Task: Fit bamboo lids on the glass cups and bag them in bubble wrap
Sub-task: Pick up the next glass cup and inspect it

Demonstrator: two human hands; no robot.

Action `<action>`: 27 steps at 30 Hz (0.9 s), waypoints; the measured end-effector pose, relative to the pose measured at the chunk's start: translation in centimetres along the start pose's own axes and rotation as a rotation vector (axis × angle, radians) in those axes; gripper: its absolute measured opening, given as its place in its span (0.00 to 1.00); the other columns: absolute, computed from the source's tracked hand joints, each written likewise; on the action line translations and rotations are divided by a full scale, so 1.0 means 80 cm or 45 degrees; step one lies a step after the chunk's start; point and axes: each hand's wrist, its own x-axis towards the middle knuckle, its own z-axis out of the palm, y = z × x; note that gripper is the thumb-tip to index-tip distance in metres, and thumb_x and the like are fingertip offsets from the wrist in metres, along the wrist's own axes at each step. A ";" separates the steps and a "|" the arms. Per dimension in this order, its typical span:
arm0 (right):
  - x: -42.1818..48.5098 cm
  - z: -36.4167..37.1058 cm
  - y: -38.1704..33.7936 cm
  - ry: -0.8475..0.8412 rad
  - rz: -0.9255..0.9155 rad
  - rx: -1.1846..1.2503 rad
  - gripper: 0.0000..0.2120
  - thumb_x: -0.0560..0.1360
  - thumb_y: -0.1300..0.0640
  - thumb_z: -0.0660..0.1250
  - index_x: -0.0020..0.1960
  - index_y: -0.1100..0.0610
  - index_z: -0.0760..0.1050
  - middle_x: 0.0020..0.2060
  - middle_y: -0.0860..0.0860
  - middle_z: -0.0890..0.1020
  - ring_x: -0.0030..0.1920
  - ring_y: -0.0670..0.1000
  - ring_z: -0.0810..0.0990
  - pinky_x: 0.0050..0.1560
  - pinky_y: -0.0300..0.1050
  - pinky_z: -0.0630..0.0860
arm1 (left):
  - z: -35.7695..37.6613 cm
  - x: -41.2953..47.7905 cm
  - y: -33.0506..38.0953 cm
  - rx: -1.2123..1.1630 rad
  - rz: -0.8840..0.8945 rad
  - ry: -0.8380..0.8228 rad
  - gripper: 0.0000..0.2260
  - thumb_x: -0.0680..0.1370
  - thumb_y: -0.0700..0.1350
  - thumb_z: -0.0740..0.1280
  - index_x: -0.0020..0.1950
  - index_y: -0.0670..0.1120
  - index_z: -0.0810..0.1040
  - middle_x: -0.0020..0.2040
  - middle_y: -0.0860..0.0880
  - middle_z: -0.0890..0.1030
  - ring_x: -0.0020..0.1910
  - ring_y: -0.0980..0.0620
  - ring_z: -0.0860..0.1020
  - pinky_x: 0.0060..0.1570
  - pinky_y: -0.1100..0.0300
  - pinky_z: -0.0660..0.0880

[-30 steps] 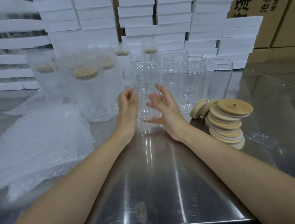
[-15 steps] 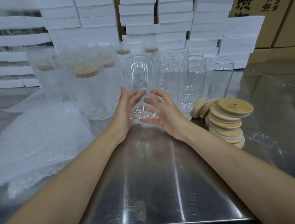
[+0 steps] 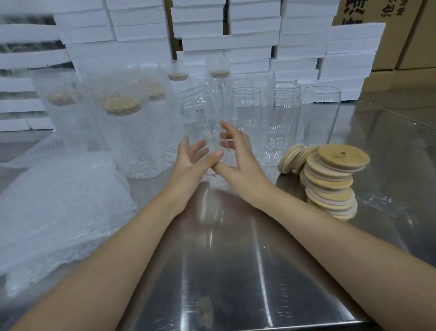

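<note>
Head view: both forearms reach forward over a shiny steel tabletop [image 3: 236, 281]. The left hand [image 3: 190, 158] and the right hand [image 3: 236, 150] meet near the middle of the frame, their thumbs touching or nearly so, fingers spread and loosely curled toward each other. Between and just behind them stands a clear glass cup [image 3: 205, 119], blurred; the fingers sit on either side of its lower part, but I cannot tell whether either hand actually grips it or only frames it.

Behind and to the right of that cup, a cluster of empty glass cups [image 3: 283, 118] stands upright on the tabletop, with one more cup [image 3: 323, 112] at the right end of the row. To the right of the right hand, a leaning stack of bamboo lids [image 3: 330, 182] rests on the tabletop; the top lid shows a small hole, and a few lids stand on edge at the stack's left.

To the left, several bagged cups [image 3: 133, 135] stand upright in bubble wrap with bamboo lids visible through it. Nearer the camera on the left lies a loose heap of bubble wrap [image 3: 48, 212]. Stacked white boxes [image 3: 226, 21] fill the background, with brown cartons [image 3: 395, 15] at the upper right.
</note>
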 end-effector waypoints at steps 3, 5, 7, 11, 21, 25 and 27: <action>-0.004 -0.001 -0.016 -0.082 -0.027 -0.148 0.28 0.79 0.60 0.60 0.77 0.54 0.57 0.68 0.53 0.64 0.68 0.49 0.68 0.65 0.32 0.67 | -0.003 0.002 0.001 -0.046 -0.006 0.098 0.40 0.74 0.50 0.72 0.78 0.49 0.51 0.66 0.55 0.73 0.65 0.56 0.73 0.63 0.60 0.71; -0.005 -0.003 -0.028 -0.052 -0.043 -0.593 0.27 0.80 0.57 0.57 0.78 0.53 0.55 0.69 0.53 0.65 0.63 0.54 0.73 0.61 0.51 0.72 | -0.002 0.002 0.000 -0.077 -0.018 0.127 0.37 0.73 0.50 0.74 0.76 0.50 0.56 0.65 0.54 0.75 0.63 0.56 0.76 0.65 0.57 0.71; -0.008 -0.006 -0.038 -0.035 -0.020 -1.108 0.28 0.79 0.54 0.57 0.77 0.53 0.55 0.68 0.54 0.66 0.54 0.61 0.78 0.46 0.52 0.71 | 0.000 0.003 -0.003 -0.079 -0.048 0.136 0.38 0.69 0.54 0.75 0.73 0.51 0.60 0.64 0.55 0.75 0.61 0.58 0.77 0.64 0.56 0.72; -0.013 -0.009 -0.046 -0.176 0.242 -1.633 0.24 0.79 0.51 0.58 0.73 0.56 0.60 0.70 0.59 0.64 0.57 0.61 0.78 0.43 0.49 0.64 | 0.001 0.007 -0.006 -0.097 -0.094 0.213 0.43 0.64 0.59 0.74 0.74 0.51 0.59 0.62 0.54 0.77 0.59 0.57 0.78 0.63 0.54 0.73; -0.003 -0.042 -0.049 -0.379 0.640 -1.705 0.23 0.79 0.50 0.57 0.71 0.57 0.63 0.67 0.57 0.67 0.66 0.60 0.71 0.47 0.48 0.64 | 0.001 0.009 -0.006 -0.093 -0.147 0.172 0.49 0.64 0.60 0.74 0.77 0.49 0.52 0.56 0.60 0.78 0.59 0.58 0.78 0.67 0.50 0.70; -0.002 -0.044 -0.049 -0.328 0.683 -1.635 0.22 0.79 0.51 0.59 0.70 0.59 0.65 0.65 0.58 0.68 0.66 0.61 0.71 0.47 0.47 0.64 | 0.002 0.008 -0.005 -0.083 -0.145 0.168 0.50 0.64 0.61 0.73 0.78 0.50 0.51 0.55 0.60 0.78 0.61 0.56 0.77 0.68 0.50 0.69; -0.002 -0.043 -0.050 -0.304 0.685 -1.581 0.20 0.79 0.53 0.58 0.69 0.60 0.66 0.65 0.58 0.69 0.64 0.60 0.72 0.47 0.46 0.64 | 0.002 0.009 -0.005 -0.088 -0.144 0.178 0.49 0.64 0.61 0.73 0.78 0.49 0.50 0.58 0.57 0.77 0.61 0.56 0.77 0.68 0.50 0.70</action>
